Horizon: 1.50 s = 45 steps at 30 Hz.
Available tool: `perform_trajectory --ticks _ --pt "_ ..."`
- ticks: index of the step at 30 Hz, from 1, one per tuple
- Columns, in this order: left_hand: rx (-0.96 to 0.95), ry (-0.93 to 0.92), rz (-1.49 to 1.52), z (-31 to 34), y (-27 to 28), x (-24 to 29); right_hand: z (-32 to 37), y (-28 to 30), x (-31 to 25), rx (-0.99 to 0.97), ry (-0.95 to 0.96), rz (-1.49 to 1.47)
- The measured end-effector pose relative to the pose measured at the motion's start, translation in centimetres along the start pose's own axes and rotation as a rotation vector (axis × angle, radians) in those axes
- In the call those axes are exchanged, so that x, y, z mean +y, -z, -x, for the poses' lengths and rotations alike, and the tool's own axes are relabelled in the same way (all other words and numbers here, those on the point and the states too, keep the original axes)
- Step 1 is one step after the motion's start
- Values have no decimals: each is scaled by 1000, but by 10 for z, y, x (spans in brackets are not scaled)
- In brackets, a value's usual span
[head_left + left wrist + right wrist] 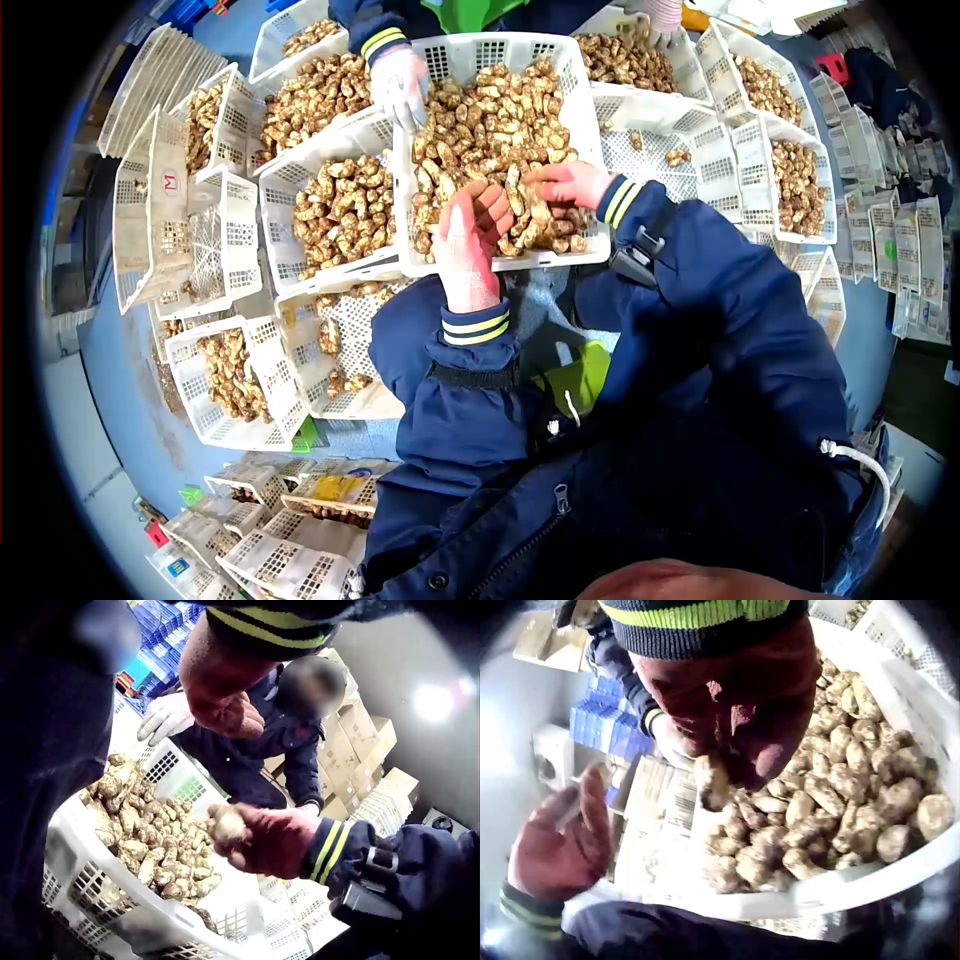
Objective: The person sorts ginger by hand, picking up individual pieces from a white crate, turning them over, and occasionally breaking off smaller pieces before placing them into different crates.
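Observation:
My right hand [572,185] pinches a knobbly brown-and-cream tuber [712,783] between thumb and fingers, over the near part of a heaped white crate [500,262]. In the left wrist view that tuber [228,824] sits at the fingertips. To its left, my left hand [466,245] hovers palm inward above the crate's near rim, fingers loosely bent and holding nothing. The right wrist view shows this left hand [564,836] with thumb and fingers apart. Beneath both hands lie many similar tubers [490,115].
Another person's gloved hand [402,88] reaches to the crate's far left corner. White slatted crates of tubers flank it, such as one at left [345,210]; the crate at right [690,150] holds only a few. Stacked crates [290,550] stand at lower left.

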<state>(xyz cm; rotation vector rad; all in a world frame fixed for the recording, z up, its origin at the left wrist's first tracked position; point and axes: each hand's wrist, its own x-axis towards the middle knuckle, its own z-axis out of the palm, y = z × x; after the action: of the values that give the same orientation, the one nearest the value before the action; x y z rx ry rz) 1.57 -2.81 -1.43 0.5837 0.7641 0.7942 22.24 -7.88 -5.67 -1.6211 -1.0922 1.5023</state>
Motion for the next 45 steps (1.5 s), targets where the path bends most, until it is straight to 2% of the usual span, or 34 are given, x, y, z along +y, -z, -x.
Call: perform_trajectory --ticks 1,3,5,6,7,9,13,17,19,21,23,25,27,29,31,32,33,35,36,37,39,41,43,45 --pt "3 -12 -10 0 -2 1 6 4 -7 -84 -28 -362" --pt "-11 26 -4 -3 0 -3 11 13 -3 -128 315 -182" --pt "-23 7 -33 -2 1 -4 34 -18 -49 -73 120 -952" --pt "-20 21 -31 -4 1 -5 28 -14 -25 -147 232 -975" --pt "-18 19 -34 -4 2 -5 25 -16 -18 -190 319 -936" --pt "-29 29 -40 -3 2 -6 34 -31 -47 -30 249 -841" --pt "-58 58 -166 -4 1 -9 35 -30 -49 -2 243 -750" --pt "-137 403 -259 4 -13 -5 30 -28 -43 6 337 -733" --pt "-139 380 -203 2 -8 -9 31 -30 -47 -22 377 -675" --pt "-132 266 -194 5 -8 -11 37 -33 -58 -38 374 -646" --pt "-110 269 -86 3 -6 -15 36 -36 -61 -103 355 -706" --pt "-85 6 -143 0 -8 -17 34 -43 -60 -63 375 -676" --pt "-71 18 -173 -2 -8 -14 36 -47 -59 -36 348 -779" --pt "-136 15 -183 -4 -6 -16 36 -47 -59 -49 347 -789" --pt "-117 38 -196 -4 -7 -17 36 -47 -59 -23 357 -781" --pt "-103 56 -171 -3 -7 -17 31 -46 -54 -101 408 -887" --pt "-88 73 -146 -2 -8 -18 34 -43 -51 -99 406 -889" --pt "-56 76 -219 -2 -10 -18 48 -43 -74 72 236 -679" --pt "-73 98 -228 -2 -10 -18 37 -39 -59 74 234 -737" --pt "-90 123 -236 -3 -8 -19 36 -32 -56 -18 254 -793" --pt "-211 167 -210 -7 1 -26 36 -21 -50 -51 273 -701" --pt "-162 170 -207 -6 -2 -27 28 -14 -40 34 216 -645" --pt "-69 53 -249 -6 -2 -19 21 7 -26 180 139 -703" --pt "-52 14 -204 -7 1 -17 4 51 -6 472 -3 -721"
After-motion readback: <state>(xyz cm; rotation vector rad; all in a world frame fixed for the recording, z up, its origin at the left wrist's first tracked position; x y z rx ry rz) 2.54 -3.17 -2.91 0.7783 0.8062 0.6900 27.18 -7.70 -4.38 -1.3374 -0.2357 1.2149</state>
